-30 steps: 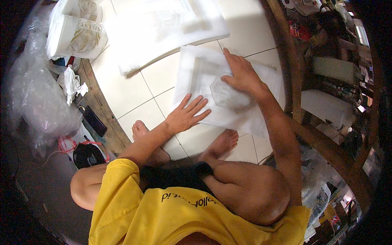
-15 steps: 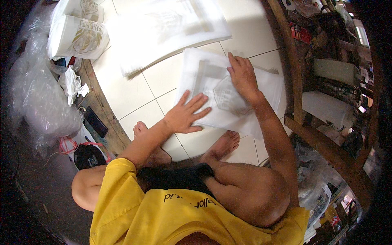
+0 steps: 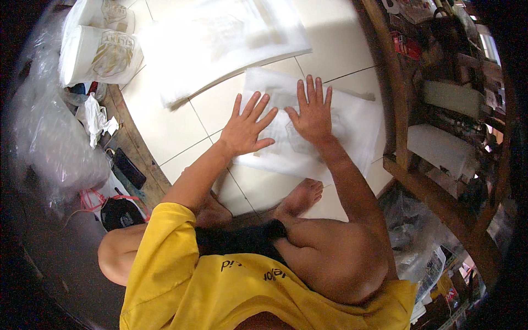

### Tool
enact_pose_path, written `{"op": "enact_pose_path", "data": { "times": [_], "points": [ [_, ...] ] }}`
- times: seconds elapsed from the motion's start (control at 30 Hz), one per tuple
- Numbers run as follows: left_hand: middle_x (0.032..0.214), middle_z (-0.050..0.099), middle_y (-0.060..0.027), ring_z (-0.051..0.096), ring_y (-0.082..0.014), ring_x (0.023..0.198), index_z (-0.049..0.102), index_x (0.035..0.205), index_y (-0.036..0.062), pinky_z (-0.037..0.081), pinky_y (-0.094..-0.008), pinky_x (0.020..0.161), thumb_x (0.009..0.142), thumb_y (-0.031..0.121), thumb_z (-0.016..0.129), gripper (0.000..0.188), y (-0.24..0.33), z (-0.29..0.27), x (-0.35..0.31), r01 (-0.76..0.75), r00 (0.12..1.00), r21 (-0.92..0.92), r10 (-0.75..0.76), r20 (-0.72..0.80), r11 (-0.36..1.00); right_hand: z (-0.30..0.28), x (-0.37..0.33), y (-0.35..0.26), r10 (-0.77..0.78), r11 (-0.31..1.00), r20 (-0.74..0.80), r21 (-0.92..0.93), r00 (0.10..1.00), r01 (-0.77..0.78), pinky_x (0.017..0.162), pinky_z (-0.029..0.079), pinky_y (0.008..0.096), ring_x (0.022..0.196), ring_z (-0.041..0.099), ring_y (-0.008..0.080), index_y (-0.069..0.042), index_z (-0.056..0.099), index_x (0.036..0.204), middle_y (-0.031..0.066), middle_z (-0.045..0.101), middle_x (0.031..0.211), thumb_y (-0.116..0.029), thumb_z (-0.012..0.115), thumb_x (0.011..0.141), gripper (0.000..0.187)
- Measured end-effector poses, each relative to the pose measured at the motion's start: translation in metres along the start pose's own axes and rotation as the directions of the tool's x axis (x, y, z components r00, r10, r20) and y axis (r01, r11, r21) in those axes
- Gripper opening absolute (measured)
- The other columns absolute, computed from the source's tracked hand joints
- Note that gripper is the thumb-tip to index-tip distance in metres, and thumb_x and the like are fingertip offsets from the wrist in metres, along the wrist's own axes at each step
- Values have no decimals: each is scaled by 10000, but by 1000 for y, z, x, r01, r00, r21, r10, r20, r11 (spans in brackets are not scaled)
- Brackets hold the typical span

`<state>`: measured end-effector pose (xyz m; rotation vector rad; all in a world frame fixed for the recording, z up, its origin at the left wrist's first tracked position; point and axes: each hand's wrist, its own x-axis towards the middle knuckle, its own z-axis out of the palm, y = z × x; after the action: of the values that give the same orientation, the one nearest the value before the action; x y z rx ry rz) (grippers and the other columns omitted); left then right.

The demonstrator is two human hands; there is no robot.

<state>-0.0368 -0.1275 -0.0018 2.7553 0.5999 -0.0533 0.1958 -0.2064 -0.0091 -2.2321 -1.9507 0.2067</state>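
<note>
A small pile of translucent white plastic bags (image 3: 357,129) lies on the tiled floor in front of my feet, a faint printed emblem showing through its surface. My left hand (image 3: 245,127) is spread open at the pile's left edge, palm down. Fingers apart, my right hand (image 3: 313,114) rests flat over the pile's middle and covers part of the emblem. Neither hand grips anything. Beyond them is a larger spread of similar white plastic bags (image 3: 220,60), brightly lit, with printed marks that look washed out.
Two folded-over bundles of printed bags (image 3: 102,58) stand at the far left. Beside the wooden board (image 3: 144,157) are a big clear plastic bag (image 3: 60,137), crumpled white plastic (image 3: 98,118) and a dark phone (image 3: 128,169). A wooden frame (image 3: 393,88) with cluttered shelves borders the right.
My left hand has slid away from my body. My right hand has shifted left, and its bent fingers are now straight and spread. The emblem under the hands looks fainter.
</note>
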Motion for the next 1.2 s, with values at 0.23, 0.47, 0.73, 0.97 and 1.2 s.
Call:
{"op": "enact_pose_path", "data": {
  "times": [0.23,0.47,0.73,0.97,1.2],
  "points": [
    [1685,187,-221,116,-458,1559,390,1576,172,43,-715,1202,879,805,480,946,-4,1,5,-6,999,-36,7,31,999,-4,10,-33,-16,990,-95,136,995,29,1222,132,655,1525,232,461,86,349,1519,302,279,1621,-414,644,912,840],
    [1679,198,-224,100,-455,1563,380,1587,170,43,-706,1207,862,801,507,970,0,-9,12,81,988,-121,-63,144,989,15,24,-83,-119,927,12,359,993,107,1245,134,607,1546,201,436,115,337,1512,302,272,1624,-413,635,903,859],
    [1663,230,-237,158,-458,1547,379,1587,194,120,-705,1199,860,771,540,942,-2,0,3,48,994,-53,-42,100,997,7,9,-23,233,971,116,36,966,-238,1241,141,606,1544,188,451,124,281,1530,318,226,1639,-540,602,945,941],
    [1652,255,-249,178,-459,1541,393,1572,138,137,-712,1189,878,730,559,927,1,-4,4,28,999,-23,-27,46,999,-1,-19,51,383,921,-31,-63,923,-384,1235,139,623,1541,185,451,121,266,1538,319,225,1634,-493,557,990,873],
    [1659,247,-233,185,-444,1545,369,1564,60,87,-693,1212,937,652,543,880,-8,-18,62,-2,995,73,9,-96,997,3,-17,53,353,920,-121,-134,928,-367,1231,165,620,1524,228,461,116,321,1518,329,269,1613,-467,608,967,853]
  ]
}}
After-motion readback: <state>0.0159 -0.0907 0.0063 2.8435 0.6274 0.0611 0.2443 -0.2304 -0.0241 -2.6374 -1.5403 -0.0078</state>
